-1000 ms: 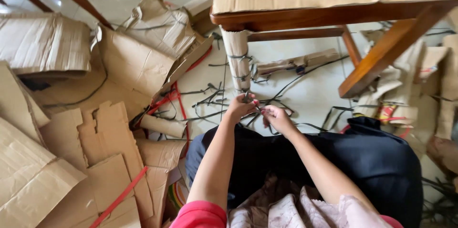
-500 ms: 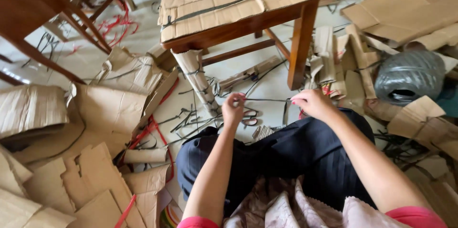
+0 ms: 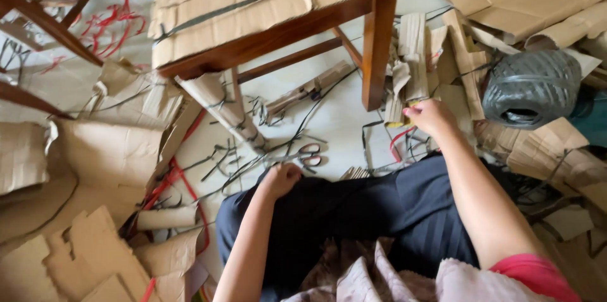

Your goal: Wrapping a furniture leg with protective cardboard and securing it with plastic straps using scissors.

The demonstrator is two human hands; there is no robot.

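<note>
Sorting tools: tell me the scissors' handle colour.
Red, on the scissors on the floor; head view.

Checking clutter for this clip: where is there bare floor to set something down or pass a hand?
Bare floor shows between the wrapped chair leg and the bare wooden leg, above the scissors. Crowded: cardboard pile on the left, cardboard rolls by the right hand, strap roll.

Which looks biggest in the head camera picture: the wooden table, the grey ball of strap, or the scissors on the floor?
1. Wooden table, largest by far, though only partly in view.
2. Grey ball of strap.
3. Scissors, smallest.
All sit at a similar distance, so the order looks safe.
</note>
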